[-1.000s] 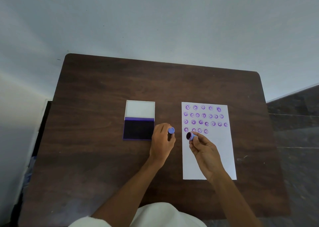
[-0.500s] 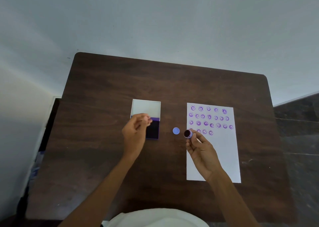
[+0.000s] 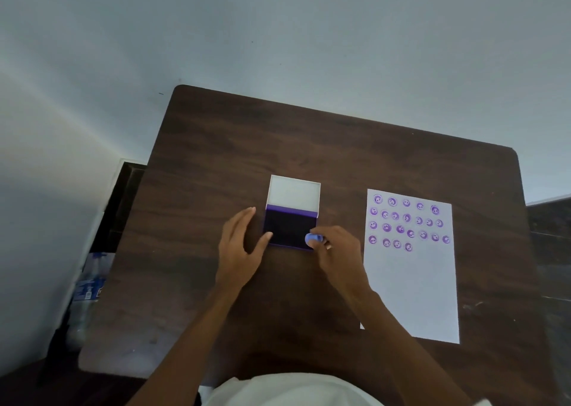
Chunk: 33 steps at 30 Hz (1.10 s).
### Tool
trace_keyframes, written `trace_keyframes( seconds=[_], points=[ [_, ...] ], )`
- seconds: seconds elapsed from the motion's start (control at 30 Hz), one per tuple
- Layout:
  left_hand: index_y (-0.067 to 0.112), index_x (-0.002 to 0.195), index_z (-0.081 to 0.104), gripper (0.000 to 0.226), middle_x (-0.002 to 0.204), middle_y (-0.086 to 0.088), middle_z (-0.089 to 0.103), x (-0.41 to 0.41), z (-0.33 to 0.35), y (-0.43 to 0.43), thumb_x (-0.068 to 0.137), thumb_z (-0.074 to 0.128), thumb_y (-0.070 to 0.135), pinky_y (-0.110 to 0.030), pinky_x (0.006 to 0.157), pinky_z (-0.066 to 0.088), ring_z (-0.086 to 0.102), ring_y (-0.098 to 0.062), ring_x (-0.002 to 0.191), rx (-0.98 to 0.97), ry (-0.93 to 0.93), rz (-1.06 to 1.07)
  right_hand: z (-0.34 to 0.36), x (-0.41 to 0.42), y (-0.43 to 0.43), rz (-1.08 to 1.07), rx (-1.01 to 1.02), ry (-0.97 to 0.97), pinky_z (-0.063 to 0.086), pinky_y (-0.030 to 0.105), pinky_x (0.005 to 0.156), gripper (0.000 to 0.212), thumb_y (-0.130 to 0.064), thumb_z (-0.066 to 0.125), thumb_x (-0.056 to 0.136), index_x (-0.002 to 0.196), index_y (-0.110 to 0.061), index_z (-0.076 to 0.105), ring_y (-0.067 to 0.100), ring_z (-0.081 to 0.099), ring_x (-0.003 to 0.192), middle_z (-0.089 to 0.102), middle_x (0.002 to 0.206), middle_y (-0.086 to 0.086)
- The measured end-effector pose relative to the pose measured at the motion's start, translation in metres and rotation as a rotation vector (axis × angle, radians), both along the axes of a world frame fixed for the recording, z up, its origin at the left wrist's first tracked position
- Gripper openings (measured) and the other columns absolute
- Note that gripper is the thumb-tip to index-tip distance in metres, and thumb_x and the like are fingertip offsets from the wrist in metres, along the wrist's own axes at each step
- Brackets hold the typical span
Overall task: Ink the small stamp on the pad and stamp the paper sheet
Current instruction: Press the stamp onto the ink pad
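Note:
The ink pad [image 3: 289, 229] lies open mid-table, with its dark purple pad towards me and its white lid [image 3: 293, 192] folded back. My right hand [image 3: 338, 256] pinches the small stamp [image 3: 311, 240], whose round light-blue top faces up. The stamp is over the pad's near right corner. My left hand [image 3: 239, 245] lies flat at the pad's left side, fingers apart, with the thumb against the pad's near left edge. The white paper sheet [image 3: 411, 288] lies to the right, with several purple round prints in rows across its top part.
The dark wooden table [image 3: 200, 297] stands against a pale wall, and its far and right edges are in view. A plastic bottle [image 3: 88, 285] stands on the floor past the table's left edge. The stamp's loose cap is out of sight.
My right hand carried the stamp left from the paper's edge onto the pad and turned its face down. My left hand set the cap down, then settled beside the pad.

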<state>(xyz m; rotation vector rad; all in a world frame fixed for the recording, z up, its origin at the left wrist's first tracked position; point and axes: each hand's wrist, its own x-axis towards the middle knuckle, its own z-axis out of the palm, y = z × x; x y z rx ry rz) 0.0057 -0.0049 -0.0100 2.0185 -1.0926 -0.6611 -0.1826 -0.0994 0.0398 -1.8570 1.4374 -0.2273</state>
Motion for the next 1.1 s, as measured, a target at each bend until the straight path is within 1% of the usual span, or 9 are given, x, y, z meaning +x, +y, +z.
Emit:
trace_keyframes(
  seconds=[0.1,0.2,0.37,0.57,0.63,0.73,0.83,0.97,1.1],
  points=[
    [0.019,0.150,0.037,0.080,0.154,-0.002,0.041,0.001,0.000,-0.001,0.083,0.075,0.040,-0.034,0.112,0.030,0.033,-0.014,0.142,0.001,-0.044,-0.139,-0.010,0.009,-0.003,0.115,-0.024,0.152,0.035,0.017,0.088,0.025,-0.019,0.067,0.089,0.113,-0.011,0.067,0.014,0.061,0.096,0.069,0.114,0.007],
    [0.016,0.153,0.031,0.091,0.158,-0.002,0.035,0.001,0.001,-0.002,0.079,0.079,0.041,-0.031,0.115,0.026,0.029,-0.014,0.146,-0.007,-0.006,-0.200,-0.014,0.011,-0.002,0.143,-0.002,0.235,0.034,0.019,0.087,0.029,-0.018,0.069,0.087,0.115,-0.012,0.065,0.015,0.058,0.095,0.067,0.116,0.006],
    [0.004,0.149,0.035,0.095,0.155,-0.008,0.039,-0.003,0.000,-0.004,0.074,0.084,0.035,-0.032,0.116,0.031,0.034,-0.019,0.144,-0.075,-0.030,-0.297,-0.015,0.014,0.002,0.213,-0.087,0.264,0.036,0.020,0.085,0.035,-0.016,0.073,0.083,0.117,-0.012,0.065,0.021,0.062,0.097,0.067,0.115,0.008],
    [0.000,0.145,0.041,0.091,0.146,-0.015,0.051,-0.013,-0.008,-0.005,0.071,0.087,0.029,-0.036,0.110,0.040,0.045,-0.025,0.137,-0.087,-0.043,-0.213,-0.016,0.013,0.012,0.267,-0.203,0.254,0.041,0.020,0.082,0.036,-0.011,0.074,0.081,0.115,-0.010,0.066,0.022,0.064,0.092,0.068,0.107,0.011],
    [0.003,0.146,0.041,0.091,0.145,-0.013,0.053,-0.013,-0.011,-0.005,0.072,0.086,0.030,-0.031,0.110,0.040,0.044,-0.020,0.136,-0.078,-0.036,-0.182,-0.017,0.013,0.014,0.244,-0.228,0.189,0.051,0.027,0.080,0.033,-0.006,0.076,0.078,0.109,-0.006,0.068,0.025,0.065,0.088,0.069,0.101,0.013],
    [0.004,0.146,0.041,0.091,0.145,-0.010,0.053,-0.012,-0.013,-0.005,0.072,0.085,0.033,-0.011,0.112,0.029,0.042,-0.011,0.135,-0.084,-0.027,-0.165,-0.017,0.014,0.014,0.280,-0.295,0.178,0.055,0.031,0.073,0.036,0.002,0.081,0.069,0.102,-0.004,0.070,0.027,0.067,0.082,0.070,0.093,0.014],
    [0.001,0.145,0.043,0.091,0.145,-0.011,0.053,-0.011,-0.014,-0.006,0.071,0.085,0.034,-0.006,0.112,0.026,0.040,-0.008,0.136,-0.101,-0.043,-0.165,-0.019,0.011,0.010,0.372,-0.340,0.205,0.057,0.032,0.070,0.038,0.003,0.083,0.065,0.100,-0.003,0.070,0.028,0.068,0.083,0.071,0.093,0.014],
    [-0.001,0.142,0.045,0.090,0.143,-0.012,0.054,-0.012,-0.015,-0.006,0.070,0.087,0.032,-0.012,0.112,0.031,0.047,-0.015,0.133,-0.104,-0.075,-0.167,-0.019,0.009,0.007,0.432,-0.338,0.235,0.058,0.034,0.072,0.041,-0.002,0.084,0.066,0.104,-0.005,0.069,0.027,0.068,0.088,0.070,0.097,0.013],
    [-0.001,0.142,0.045,0.092,0.139,-0.015,0.057,-0.012,-0.012,-0.006,0.068,0.089,0.029,-0.033,0.104,0.046,0.055,-0.027,0.128,-0.083,-0.103,-0.178,-0.015,0.007,0.005,0.448,-0.277,0.226,0.052,0.026,0.076,0.039,-0.005,0.079,0.074,0.110,-0.009,0.065,0.024,0.064,0.092,0.066,0.105,0.012]
  ],
)
